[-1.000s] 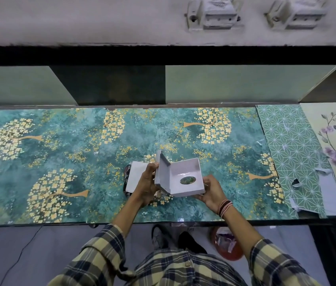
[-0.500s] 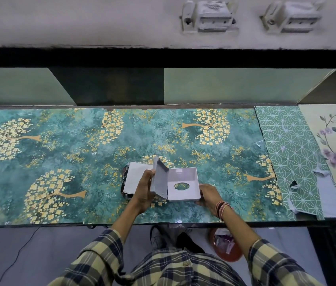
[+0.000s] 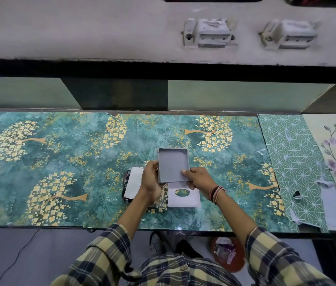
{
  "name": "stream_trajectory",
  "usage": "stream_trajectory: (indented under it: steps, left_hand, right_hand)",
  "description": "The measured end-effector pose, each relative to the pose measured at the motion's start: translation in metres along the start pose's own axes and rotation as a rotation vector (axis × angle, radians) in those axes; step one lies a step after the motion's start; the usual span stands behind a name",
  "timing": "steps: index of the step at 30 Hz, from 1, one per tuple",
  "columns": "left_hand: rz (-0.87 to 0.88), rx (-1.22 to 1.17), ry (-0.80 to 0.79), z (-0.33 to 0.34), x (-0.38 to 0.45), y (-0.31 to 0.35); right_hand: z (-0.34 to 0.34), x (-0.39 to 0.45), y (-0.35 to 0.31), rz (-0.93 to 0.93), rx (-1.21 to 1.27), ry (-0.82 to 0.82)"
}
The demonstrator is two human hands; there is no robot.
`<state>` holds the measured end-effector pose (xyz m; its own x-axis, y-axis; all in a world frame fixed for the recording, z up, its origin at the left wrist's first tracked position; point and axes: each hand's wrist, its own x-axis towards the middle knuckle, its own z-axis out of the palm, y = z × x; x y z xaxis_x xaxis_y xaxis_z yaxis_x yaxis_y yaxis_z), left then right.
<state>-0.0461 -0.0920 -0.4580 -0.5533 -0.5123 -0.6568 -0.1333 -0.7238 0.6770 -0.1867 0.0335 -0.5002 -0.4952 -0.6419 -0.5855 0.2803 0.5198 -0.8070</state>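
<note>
Right now both hands are holding the grey box tray just above the desk, its hollow side facing up. The left grip is clasping the tray's left wall, and the right grip is pinching its near right corner, thumb lying inside. The tray's long axis is running away from the person, the far end pointing at the wall. The white insert with the oval hole is lying flat on the desk, just nearer the person than the tray and partly under it. It is sitting directly below the right grip, so that hand is probably the one reaching it soonest. A white card is lying left of the left grip.
</note>
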Motion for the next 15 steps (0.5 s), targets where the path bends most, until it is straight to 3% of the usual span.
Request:
stream_trajectory:
  steps: [7, 15]
  left_hand:
    - [0.093, 0.141, 0.303, -0.044, 0.003, -0.002]
    - [0.182, 0.367, 0.425, -0.069, -0.004, -0.010]
  right_hand:
    - [-0.020, 0.055, -0.003, 0.080, -0.211, 0.353]
    - [-0.009, 0.071, -0.005, 0.167, -0.363, 0.347]
